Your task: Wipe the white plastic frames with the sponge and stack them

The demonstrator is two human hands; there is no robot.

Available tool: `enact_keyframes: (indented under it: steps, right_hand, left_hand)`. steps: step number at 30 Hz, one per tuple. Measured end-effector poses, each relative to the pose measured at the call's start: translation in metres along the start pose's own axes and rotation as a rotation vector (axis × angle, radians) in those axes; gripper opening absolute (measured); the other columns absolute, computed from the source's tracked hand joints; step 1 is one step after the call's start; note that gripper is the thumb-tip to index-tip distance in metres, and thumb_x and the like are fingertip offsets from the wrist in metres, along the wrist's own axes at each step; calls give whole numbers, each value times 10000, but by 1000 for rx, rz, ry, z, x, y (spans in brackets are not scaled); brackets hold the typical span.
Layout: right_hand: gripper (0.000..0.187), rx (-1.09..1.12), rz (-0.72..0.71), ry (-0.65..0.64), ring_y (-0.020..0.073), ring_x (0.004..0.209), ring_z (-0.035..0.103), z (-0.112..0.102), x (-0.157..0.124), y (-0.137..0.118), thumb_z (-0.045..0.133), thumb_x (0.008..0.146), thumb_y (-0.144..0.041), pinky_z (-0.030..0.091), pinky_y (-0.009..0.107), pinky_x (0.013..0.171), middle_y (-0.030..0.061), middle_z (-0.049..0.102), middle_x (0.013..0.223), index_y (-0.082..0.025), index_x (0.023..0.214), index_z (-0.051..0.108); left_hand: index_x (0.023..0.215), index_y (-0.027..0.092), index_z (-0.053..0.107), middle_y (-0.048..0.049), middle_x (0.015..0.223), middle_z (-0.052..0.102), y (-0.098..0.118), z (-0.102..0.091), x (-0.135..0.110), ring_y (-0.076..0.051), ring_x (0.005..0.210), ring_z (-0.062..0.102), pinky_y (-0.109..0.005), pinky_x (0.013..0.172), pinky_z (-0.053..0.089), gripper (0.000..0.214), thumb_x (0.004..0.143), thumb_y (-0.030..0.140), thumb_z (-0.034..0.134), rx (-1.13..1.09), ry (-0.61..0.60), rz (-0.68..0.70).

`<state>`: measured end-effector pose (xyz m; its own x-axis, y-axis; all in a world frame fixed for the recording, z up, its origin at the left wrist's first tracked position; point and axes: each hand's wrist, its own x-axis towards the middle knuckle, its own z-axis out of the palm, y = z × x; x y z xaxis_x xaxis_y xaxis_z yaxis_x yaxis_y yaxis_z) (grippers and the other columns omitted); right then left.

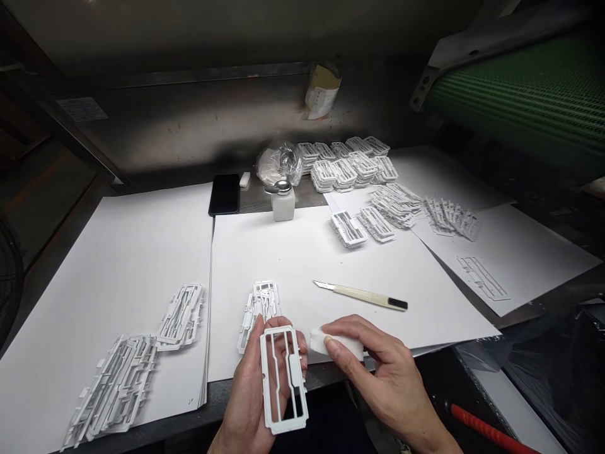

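Observation:
A white plastic frame (267, 386) with long slots lies across the fingers of my left hand (246, 391), which is closed around its edges. My right hand (387, 378) pinches a white foam-like block (347, 345) between thumb and fingers, just right of the frame and apart from it. Just beyond my left hand a small stack of similar white frames (265, 296) rests on the paper, partly hidden by that hand. Past my right hand lies a craft knife (363, 295) with a cream handle, its blade pointing left.
More frames lie in a left pile (123, 384) and in rear stacks (335, 173). A white bottle with a metal top (283, 205), a black phone (224, 194) and a clear plastic bag (280, 164) stand at the back. A green mesh belt (520, 88) is upper right; a red handle (486, 429) lower right.

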<state>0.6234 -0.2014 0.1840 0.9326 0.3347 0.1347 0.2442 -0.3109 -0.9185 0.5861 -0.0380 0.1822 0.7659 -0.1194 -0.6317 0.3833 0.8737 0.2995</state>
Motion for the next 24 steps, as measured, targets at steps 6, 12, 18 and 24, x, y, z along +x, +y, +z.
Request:
enact_keyframes:
  steps: [6, 12, 18, 24]
  right_hand:
    - [114, -6, 18, -2, 154, 842, 640, -1, 0, -1, 621, 885, -224, 498, 207, 706, -18, 679, 910, -274, 969, 680]
    - [139, -17, 113, 294, 178, 838, 662, 9, -10, -1, 603, 891, -298, 547, 216, 709, 6, 700, 955, -268, 1007, 672]
    - [187, 114, 199, 589, 235, 846, 671, 51, -35, -11, 605, 879, -339, 580, 303, 723, 69, 686, 957, -214, 1003, 668]
    - [195, 229, 204, 692, 233, 905, 640, 67, -37, -10, 607, 892, -377, 563, 331, 773, 62, 656, 989, -238, 1018, 660]
  left_hand:
    - [932, 170, 606, -56, 753, 638, -1, 0, -4, -145, 636, 589, -273, 637, 501, 277, 896, 410, 472, 13, 14, 7]
    - [999, 157, 621, -86, 808, 694, -2, 11, -11, -181, 739, 677, -299, 709, 545, 257, 897, 353, 490, 52, 175, 45]
    - [935, 156, 647, -75, 806, 706, -11, 17, -13, -191, 795, 688, -294, 763, 530, 255, 907, 341, 474, -74, 149, -25]
    - [915, 180, 665, -72, 856, 717, -18, 13, -12, -223, 880, 682, -365, 873, 493, 262, 885, 389, 509, -117, 128, -85]
